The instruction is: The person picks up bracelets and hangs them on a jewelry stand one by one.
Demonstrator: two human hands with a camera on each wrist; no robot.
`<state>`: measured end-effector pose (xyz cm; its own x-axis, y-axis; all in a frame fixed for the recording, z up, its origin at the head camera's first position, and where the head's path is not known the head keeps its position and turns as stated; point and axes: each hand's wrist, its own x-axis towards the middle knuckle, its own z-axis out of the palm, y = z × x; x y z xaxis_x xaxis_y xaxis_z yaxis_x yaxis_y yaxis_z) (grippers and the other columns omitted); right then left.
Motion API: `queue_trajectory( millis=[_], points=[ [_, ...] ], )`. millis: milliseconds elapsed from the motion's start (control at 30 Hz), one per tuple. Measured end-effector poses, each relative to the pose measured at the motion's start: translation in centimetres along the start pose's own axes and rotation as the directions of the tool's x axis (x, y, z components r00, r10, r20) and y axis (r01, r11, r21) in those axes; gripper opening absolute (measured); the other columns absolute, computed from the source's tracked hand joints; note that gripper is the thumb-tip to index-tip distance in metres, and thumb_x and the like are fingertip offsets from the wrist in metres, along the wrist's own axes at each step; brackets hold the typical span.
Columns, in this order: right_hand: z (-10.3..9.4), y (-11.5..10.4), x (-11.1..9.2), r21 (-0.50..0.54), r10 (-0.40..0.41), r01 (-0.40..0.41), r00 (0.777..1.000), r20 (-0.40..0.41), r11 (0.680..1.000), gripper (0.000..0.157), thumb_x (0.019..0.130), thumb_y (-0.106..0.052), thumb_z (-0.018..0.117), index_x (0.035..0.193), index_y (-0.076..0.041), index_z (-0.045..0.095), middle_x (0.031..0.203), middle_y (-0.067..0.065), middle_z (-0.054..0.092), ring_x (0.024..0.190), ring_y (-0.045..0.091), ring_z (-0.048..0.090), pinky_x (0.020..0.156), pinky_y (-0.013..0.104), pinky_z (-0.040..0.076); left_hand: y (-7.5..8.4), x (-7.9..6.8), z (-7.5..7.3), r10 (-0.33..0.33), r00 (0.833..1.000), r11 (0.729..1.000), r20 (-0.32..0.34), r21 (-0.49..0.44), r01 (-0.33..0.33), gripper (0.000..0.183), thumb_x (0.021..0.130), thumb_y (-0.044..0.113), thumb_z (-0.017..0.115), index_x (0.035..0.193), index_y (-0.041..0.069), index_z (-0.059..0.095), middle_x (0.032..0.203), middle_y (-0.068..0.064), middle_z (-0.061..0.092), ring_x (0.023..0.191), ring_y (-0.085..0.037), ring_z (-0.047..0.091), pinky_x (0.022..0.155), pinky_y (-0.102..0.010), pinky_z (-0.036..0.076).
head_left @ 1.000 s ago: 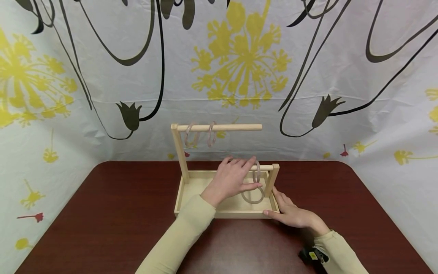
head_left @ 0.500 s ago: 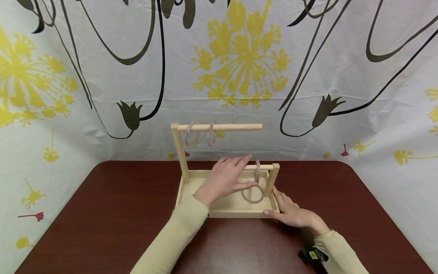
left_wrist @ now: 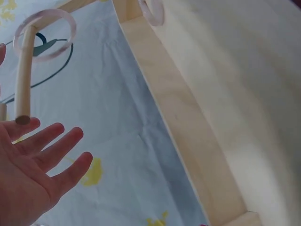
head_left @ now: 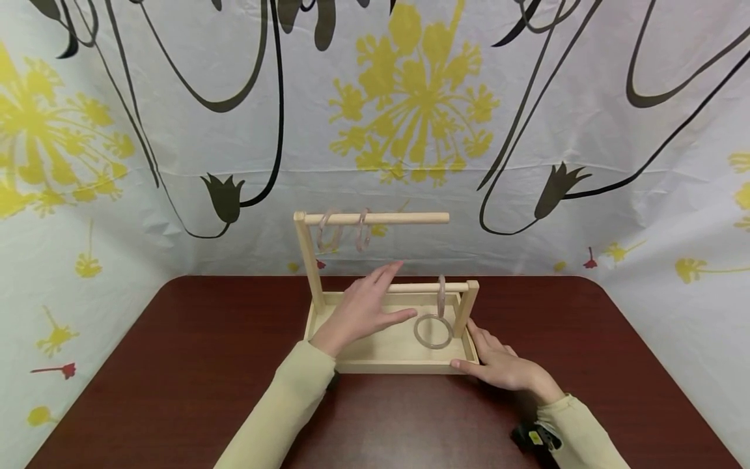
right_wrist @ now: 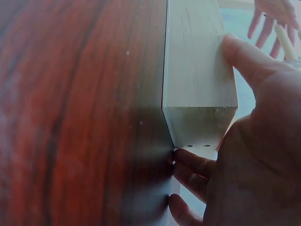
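A pale wooden jewelry stand [head_left: 389, 367] has a shallow tray and two round bars. Two translucent pinkish bangles [head_left: 360, 240] hang on its upper bar [head_left: 410, 218]. Another bangle [head_left: 441, 299] hangs on the lower bar [head_left: 418, 287], close to the right post, and a greyish bangle [head_left: 433, 347] lies in the tray beneath. My left hand [head_left: 360, 309] is above the tray, holding nothing, fingers and thumb spread; it hides the lower bar's left part. With the thumb on the front rim and fingers along the right side, my right hand [head_left: 506, 371] grips the tray's corner.
The stand rests on a dark red-brown table [head_left: 222, 365] near its back edge. Behind and around hangs a white cloth [head_left: 375, 143] printed with yellow and dark flowers. A black wrist device [head_left: 536, 438] is strapped at the right sleeve.
My left hand has drawn back leftward from the bangle on the lower bar, leaving it hanging there. My right hand keeps its place on the tray corner.
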<state>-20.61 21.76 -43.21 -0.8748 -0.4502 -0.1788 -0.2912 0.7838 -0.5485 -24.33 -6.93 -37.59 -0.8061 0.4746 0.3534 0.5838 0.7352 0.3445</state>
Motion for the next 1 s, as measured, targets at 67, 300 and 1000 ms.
queue_trajectory(
  millis=[67,300,1000],
  points=[
    [0.1,0.3,0.0,0.001,-0.008,0.008,1.0,-0.006,1.0,0.095,0.094,-0.053,0.054,0.152,0.005,0.006,0.148,0.035,0.023,0.136,0.051,0.022,0.096,0.073,0.02,-0.3,-0.4,0.1,-0.035,0.999,0.998,0.018,-0.049,0.036,0.089,0.085,0.058,0.065,0.153,0.014,0.028,0.148,-0.011,0.041,0.117,-0.033,0.055,0.093,-0.045,0.046],
    [0.1,0.9,0.1,0.008,-0.031,0.031,0.999,-0.026,0.999,0.096,0.094,-0.056,0.052,0.152,0.003,0.004,0.146,0.036,0.024,0.133,0.053,0.023,0.093,0.074,0.021,-0.8,-1.1,0.8,-0.115,0.991,0.977,0.074,-0.17,0.127,0.089,0.087,0.059,0.062,0.155,0.016,0.024,0.15,-0.013,0.036,0.127,-0.033,0.047,0.098,-0.05,0.041],
    [0.6,1.2,0.3,0.03,-0.004,0.005,1.0,-0.015,1.0,0.1,0.092,-0.059,0.053,0.153,0.001,0.002,0.15,0.034,0.02,0.136,0.051,0.02,0.096,0.075,0.015,-0.6,-1.5,4.0,-0.105,0.963,0.963,0.247,-0.216,0.161,0.076,0.091,0.058,0.057,0.151,0.017,0.035,0.151,-0.008,0.037,0.134,-0.029,0.039,0.104,-0.046,0.036]
  ],
)
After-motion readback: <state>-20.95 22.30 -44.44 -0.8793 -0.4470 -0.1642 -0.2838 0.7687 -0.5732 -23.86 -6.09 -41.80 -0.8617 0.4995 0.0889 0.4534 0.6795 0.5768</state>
